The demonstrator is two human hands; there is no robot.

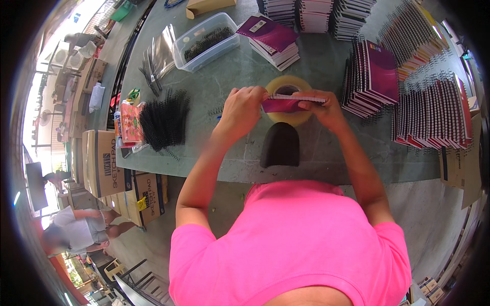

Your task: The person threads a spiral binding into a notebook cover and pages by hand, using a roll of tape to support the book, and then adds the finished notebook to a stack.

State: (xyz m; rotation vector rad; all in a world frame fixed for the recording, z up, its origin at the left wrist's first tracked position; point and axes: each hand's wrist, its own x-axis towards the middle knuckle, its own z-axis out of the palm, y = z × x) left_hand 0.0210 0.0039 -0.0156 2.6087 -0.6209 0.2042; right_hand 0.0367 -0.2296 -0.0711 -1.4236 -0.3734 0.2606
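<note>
Both my hands hold a small purple-covered notebook (279, 105) up on its edge, its punched page edge on top. My left hand (243, 109) pinches its left end, and my right hand (323, 107) has thumb and fingers closed on its right end. Behind and below the notebook lies a large roll of yellowish clear tape (298, 121), partly hidden by it. Closer to my body, a dark rounded block (280, 146) sits on the green table (224, 163). A loose wire coil (215, 110) lies just left of my left hand.
At left are a heap of black binding coils (164, 120) and a clear plastic bin (185, 62) with more coils. Unbound purple notebooks (275, 55) are stacked at the back. Coil-bound notebooks (380, 71) stand at right. Cartons (104, 163) and another person (81, 227) are beyond the left edge.
</note>
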